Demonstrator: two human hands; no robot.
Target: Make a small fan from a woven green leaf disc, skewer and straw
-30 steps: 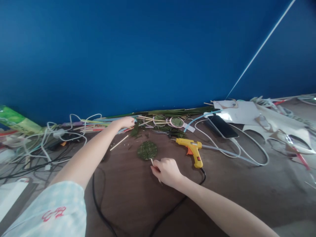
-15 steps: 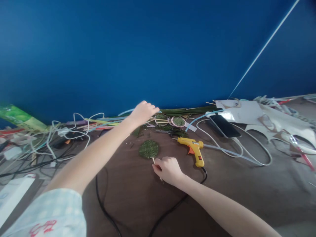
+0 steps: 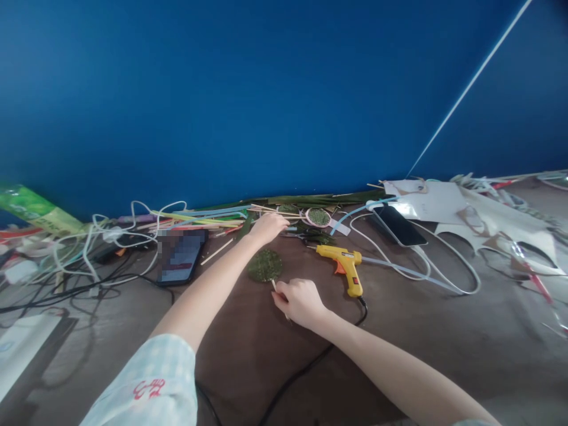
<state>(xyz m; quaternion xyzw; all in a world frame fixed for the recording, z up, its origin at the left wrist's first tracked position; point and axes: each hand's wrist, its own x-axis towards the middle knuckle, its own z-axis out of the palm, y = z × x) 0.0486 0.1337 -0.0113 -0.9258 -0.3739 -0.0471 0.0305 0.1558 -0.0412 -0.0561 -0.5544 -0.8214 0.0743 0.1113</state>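
Observation:
My right hand [image 3: 302, 302] is closed around a thin pale stick [image 3: 274, 286] whose upper end meets a round, dark green, leafy-looking disc [image 3: 265, 265] lying on the brown table. Just beyond that disc, my left hand [image 3: 268, 229] is low over the clutter by the wall, fingers curled together; what they pinch, if anything, is hidden. Close to its fingertips are a second round green piece with a pale pink rim [image 3: 318, 217], pale thin sticks [image 3: 261, 208] and a pair of scissors [image 3: 306, 238] partly covered by green scraps.
A yellow glue gun [image 3: 339, 260] lies to the right, its black cord trailing forward. Behind it is a phone [image 3: 400, 225] with white cables. Another phone [image 3: 180, 257], a green bottle [image 3: 38, 207] and tangled wires are on the left. Cut white sheets [image 3: 437, 201] lie at the back right.
My left hand has come down from above the clutter towards the table and slightly right. The left arm has shifted right, uncovering the left phone. My right hand stays on the stick.

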